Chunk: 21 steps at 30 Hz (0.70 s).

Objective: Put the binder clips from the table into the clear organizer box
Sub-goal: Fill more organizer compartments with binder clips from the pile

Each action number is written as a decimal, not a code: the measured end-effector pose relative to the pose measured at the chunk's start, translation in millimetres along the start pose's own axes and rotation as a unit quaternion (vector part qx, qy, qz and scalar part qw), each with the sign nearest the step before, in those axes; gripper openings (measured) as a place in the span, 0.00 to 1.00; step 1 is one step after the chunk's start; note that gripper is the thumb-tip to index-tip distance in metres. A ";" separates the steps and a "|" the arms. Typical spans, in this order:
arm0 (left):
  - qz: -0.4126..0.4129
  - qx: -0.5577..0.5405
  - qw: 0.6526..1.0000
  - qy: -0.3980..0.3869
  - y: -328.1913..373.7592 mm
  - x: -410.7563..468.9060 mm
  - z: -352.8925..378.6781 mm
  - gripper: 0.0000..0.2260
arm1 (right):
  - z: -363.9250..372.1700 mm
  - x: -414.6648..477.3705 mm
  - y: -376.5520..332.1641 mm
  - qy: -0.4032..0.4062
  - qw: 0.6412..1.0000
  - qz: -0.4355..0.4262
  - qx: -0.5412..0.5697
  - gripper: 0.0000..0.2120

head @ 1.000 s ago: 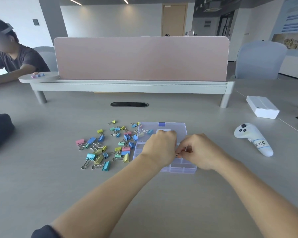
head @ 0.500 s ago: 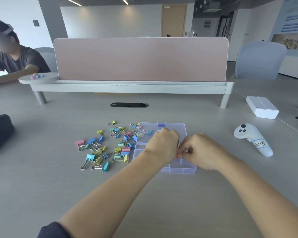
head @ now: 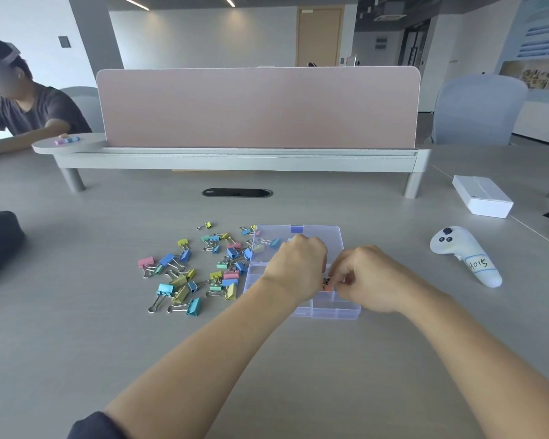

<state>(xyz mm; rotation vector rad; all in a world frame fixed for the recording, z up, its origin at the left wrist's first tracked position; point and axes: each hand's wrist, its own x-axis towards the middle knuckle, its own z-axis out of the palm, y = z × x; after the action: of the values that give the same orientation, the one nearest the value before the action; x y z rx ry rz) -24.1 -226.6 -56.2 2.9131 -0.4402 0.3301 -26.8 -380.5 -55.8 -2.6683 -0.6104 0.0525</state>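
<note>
Fingers (head: 343,280) of the right hand (head: 368,277) pinch a small orange binder clip (head: 329,286) over the near compartments of the clear organizer box (head: 324,313) — the left hand (head: 295,264) is curled just beside it, its grip hidden, so I cannot tell. Loose binder clips (head: 197,274) lie scattered on the bench (head: 108,343) just left of the box, some touching it.

Roughly thirty binder clips (head: 166,289) lay on the tabletop (head: 76,327), alongside one organizer box (head: 327,312), one controller (head: 457,248) and one white carton (head: 485,198).
</note>
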 end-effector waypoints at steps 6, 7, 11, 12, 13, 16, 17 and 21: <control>-0.004 0.001 1.000 -0.011 3.2 0.2 4.5 0.10 | 2.4 1.7 3.6 0.002 1.000 -0.009 -0.005 0.13; -0.004 0.004 1.000 -0.010 3.6 0.7 5.3 0.09 | 2.3 1.7 4.3 0.002 1.000 -0.011 -0.006 0.13; -0.010 0.005 1.000 0.001 2.2 3.1 8.2 0.07 | -0.4 0.0 3.3 -0.012 1.000 -0.020 -0.020 0.15; -0.009 0.003 1.000 0.004 1.5 3.7 8.9 0.06 | -0.7 -0.4 2.4 -0.016 0.999 -0.023 -0.027 0.16; -0.007 0.004 1.000 0.007 0.9 4.1 9.5 0.06 | -0.4 -0.4 1.9 -0.019 0.999 -0.026 -0.038 0.16; -0.001 0.001 1.000 0.012 -0.6 4.1 8.8 0.05 | 1.9 0.7 1.3 -0.020 0.997 -0.027 -0.064 0.16; 0.005 -0.002 1.000 0.013 -1.6 3.7 7.6 0.05 | 2.4 0.7 0.7 -0.019 0.997 -0.024 -0.074 0.16; 0.024 -0.033 0.999 0.008 -7.1 0.0 5.7 0.05 | 3.7 -2.7 -8.9 -0.017 0.985 -0.009 -0.171 0.15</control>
<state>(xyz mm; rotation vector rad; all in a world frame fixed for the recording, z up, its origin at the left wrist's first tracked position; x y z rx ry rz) -20.8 -221.1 -62.6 2.8377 -0.5088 0.3387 -33.3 -372.9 -55.8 -2.9964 -0.7103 -0.0141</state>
